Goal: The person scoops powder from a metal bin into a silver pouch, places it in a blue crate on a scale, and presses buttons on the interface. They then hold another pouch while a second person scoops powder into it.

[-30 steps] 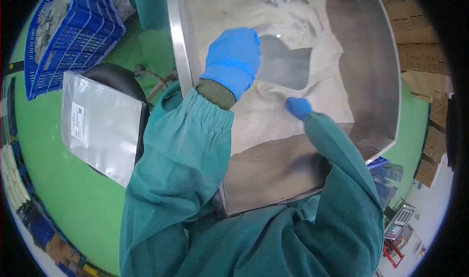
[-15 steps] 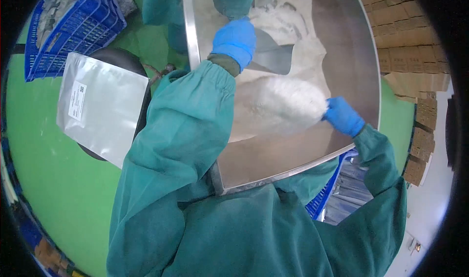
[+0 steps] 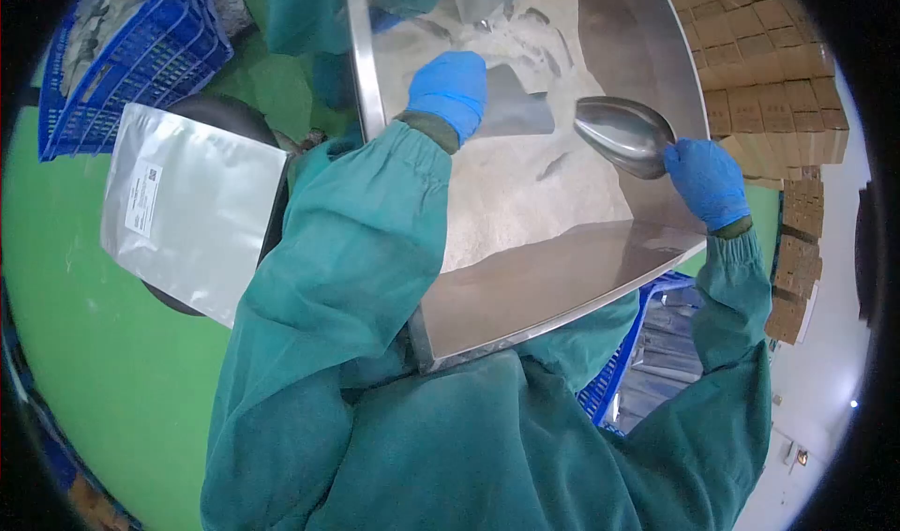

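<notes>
My left hand (image 3: 448,92), in a blue glove, is closed on the near end of a grey bag (image 3: 516,104) that reaches over the pale powder (image 3: 502,198). At the right side of the metal bin (image 3: 506,315), my right hand (image 3: 708,179), also gloved in blue, grips the handle of a metal scoop (image 3: 628,135). The scoop is held over the right part of the bin, its bowl showing with no heap of powder in it. The powder lies spread over the bin floor.
A silver labelled pouch (image 3: 197,208) lies on a dark round stool (image 3: 225,114) at the left. Blue crates (image 3: 150,81) with pouches stand upper left and lower right. Stacked cartons (image 3: 769,81) are at the right. A co-worker's sleeves (image 3: 305,11) reach in at the top.
My right hand has moved right and up with the scoop, which no longer carries or trails a white mass of powder. My left hand has hardly moved. The bag's free end has dropped slightly.
</notes>
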Demonstrator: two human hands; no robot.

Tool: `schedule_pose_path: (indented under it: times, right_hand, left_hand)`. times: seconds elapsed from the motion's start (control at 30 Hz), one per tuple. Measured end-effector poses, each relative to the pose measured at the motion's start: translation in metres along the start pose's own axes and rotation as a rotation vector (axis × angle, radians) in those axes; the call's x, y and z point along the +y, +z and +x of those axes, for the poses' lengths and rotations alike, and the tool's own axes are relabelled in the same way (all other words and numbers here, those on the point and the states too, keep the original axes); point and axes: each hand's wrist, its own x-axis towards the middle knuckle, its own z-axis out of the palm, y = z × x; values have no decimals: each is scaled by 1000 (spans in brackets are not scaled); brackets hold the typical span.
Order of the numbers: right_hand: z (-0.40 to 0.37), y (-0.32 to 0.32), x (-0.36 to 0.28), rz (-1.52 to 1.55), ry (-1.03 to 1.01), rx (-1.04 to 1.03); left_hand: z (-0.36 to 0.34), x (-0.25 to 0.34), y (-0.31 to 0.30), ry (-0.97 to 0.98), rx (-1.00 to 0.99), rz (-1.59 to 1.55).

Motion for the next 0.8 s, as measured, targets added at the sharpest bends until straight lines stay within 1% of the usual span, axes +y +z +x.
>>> schedule_pose_path:
  times: [0.07, 0.13, 0.17, 0.2, 0.23, 0.27, 0.3, 0.33, 0.37, 0.43, 0.5, 0.53, 0.57, 0.6, 0.63, 0.7, 0.73, 0.8]
  right_hand:
    - [12, 74, 16, 106, 110, -168]
    - [52, 188, -2, 270, 181, -269]
    - [65, 242, -22, 256, 17, -341]
    - [71, 267, -56, 286, -67, -329]
    - [78, 268, -90, 428, -220, -480]
    - [89, 307, -139, 529, -184, -574]
    - [88, 289, -178, 649, -353, -533]
    - [90, 302, -226, 704, -367, -476]
    - [92, 312, -259, 761, -375, -412]
    - [98, 308, -261, 799, -400, -379]
    - [91, 290, -237, 812, -398, -342]
    - [80, 264, -211, 877, -352, -366]
    - [66, 236, -183, 937, -301, -384]
    - [52, 207, -158, 935, -255, -369]
    - [38, 178, -132, 931, -209, -346]
    - [11, 124, -85, 978, -125, -312]
    - [0, 96, -65, 990, -74, -284]
    - [-17, 53, -36, 988, -11, -229]
  left_hand:
    - [4, -4, 1, -3, -22, 41]
    - [5, 0, 5, -4, -45, 88]
    - [5, 1, 1, -32, -44, 78]
    - [6, 0, -2, -67, -43, 71]
    - [4, -2, -2, -86, -55, 87]
    - [3, -2, -2, -24, 30, 83]
    - [1, -2, 1, 36, 105, 77]
    - [0, -4, 3, 15, 79, 86]
    - [1, -4, 4, 31, 84, 78]
    - [2, -6, 5, 53, 85, 86]
    - [3, -2, 4, 39, 77, 104]
    - [2, -1, 3, 41, 82, 93]
    - [2, -1, 2, 29, 46, 81]
    - [3, -1, 0, 20, 19, 70]
    - [3, 0, -1, 31, 44, 62]
    - [1, -1, 1, 34, 33, 23]
    - [1, -1, 1, 51, 61, 17]
    - [1, 0, 2, 32, 9, 22]
